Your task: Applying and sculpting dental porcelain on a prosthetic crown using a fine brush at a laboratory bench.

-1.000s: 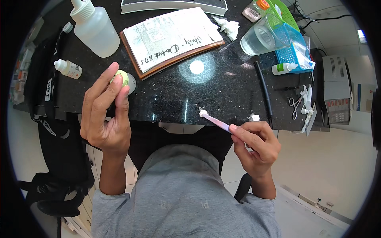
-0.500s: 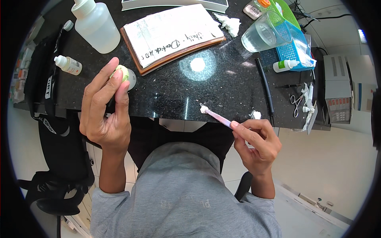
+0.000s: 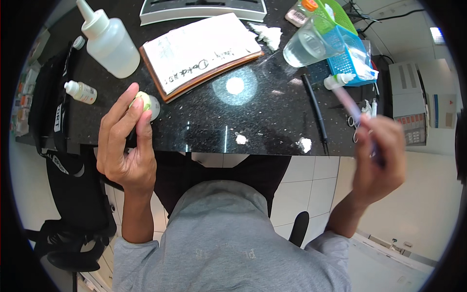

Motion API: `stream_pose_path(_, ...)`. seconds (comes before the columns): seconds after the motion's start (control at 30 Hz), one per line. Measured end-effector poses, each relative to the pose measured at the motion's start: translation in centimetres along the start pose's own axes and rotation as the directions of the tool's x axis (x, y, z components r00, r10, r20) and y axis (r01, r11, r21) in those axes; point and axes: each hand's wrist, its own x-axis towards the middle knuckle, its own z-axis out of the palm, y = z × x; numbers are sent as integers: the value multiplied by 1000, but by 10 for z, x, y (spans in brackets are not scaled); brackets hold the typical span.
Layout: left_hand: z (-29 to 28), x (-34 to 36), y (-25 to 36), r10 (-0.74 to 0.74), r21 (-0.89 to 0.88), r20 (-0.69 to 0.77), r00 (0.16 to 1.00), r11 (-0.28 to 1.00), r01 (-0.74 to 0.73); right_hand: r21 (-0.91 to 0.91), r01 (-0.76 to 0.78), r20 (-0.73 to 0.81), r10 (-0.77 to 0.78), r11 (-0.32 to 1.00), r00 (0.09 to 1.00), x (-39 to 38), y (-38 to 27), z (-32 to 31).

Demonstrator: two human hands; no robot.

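My left hand (image 3: pixel 127 138) is raised at the counter's front edge, thumb and fingers pinched around a small, rounded, pale yellow-green piece (image 3: pixel 143 100). Just behind that piece stands a small pale container (image 3: pixel 154 108), partly covered by it and the fingers. Out to the right, my right hand (image 3: pixel 382 155) is smeared by motion and grips a slender pinkish-purple stick (image 3: pixel 348 103). The stick's far end is blurred beside a small white dropper bottle (image 3: pixel 336 82). Near the front edge lie a small white clump (image 3: pixel 241 139) with scattered crumbs and a larger white clump (image 3: pixel 304 144).
A paper pad on a brown board (image 3: pixel 204 53) lies behind my hands. A large squeeze bottle (image 3: pixel 113 48) and a little dropper bottle (image 3: pixel 81 92) stand left. At right are a glass of water (image 3: pixel 306 46), a blue basket (image 3: pixel 350 61), a black pen-like tool (image 3: pixel 315 109) and scissors (image 3: pixel 351 122).
My right hand has swung right and away from me with the stick, whose tip has left the small white clump. The left hand keeps its pinch. The whole view has shifted slightly.
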Motion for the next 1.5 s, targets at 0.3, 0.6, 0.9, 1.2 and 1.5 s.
stream_pose_path(0.3, 4, 1, 0, 21, 38, -38, 999, 999, -19, -177, 249, 528, -122, 952, 841, 121, 76, 10)
stream_pose_path(0.6, 2, 1, -1, 18, 20, -36, 999, 1000, -17, -226, 215, 379, -117, 950, 918, 96, 21, -33)
stream_pose_path(0.9, 2, 1, -4, 50, 32, -26, 998, 998, -49, -104, -94, 263, 119, 990, 957, -13, -22, 7)
stream_pose_path(1.2, -5, 2, -5, 111, 105, 37, 993, 988, -114, 229, -223, 133, 197, 947, 971, -61, -42, 29)
stream_pose_path(1.5, -1, 2, -6, 83, 59, 8, 997, 995, -83, 302, -296, 195, 245, 906, 950, -91, -47, 58)
